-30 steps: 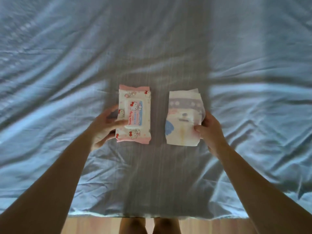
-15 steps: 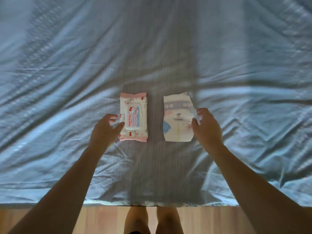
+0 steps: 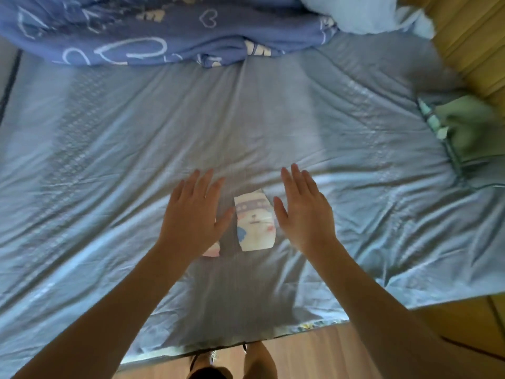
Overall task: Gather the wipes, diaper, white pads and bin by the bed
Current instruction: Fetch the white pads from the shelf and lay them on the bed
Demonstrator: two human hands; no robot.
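- Two open hands hover over the pale blue bed sheet [image 3: 109, 160], flat-palmed and holding nothing.
- My left hand [image 3: 192, 214] covers most of the wipes pack [image 3: 212, 249]; only its pink corner shows, lower centre.
- My right hand [image 3: 303, 212] sits just right of the diaper.
- Between them lies the folded diaper [image 3: 254, 221], white with a cartoon print, long axis running up-frame, about equally near both hands.
- I see no pads or bin.
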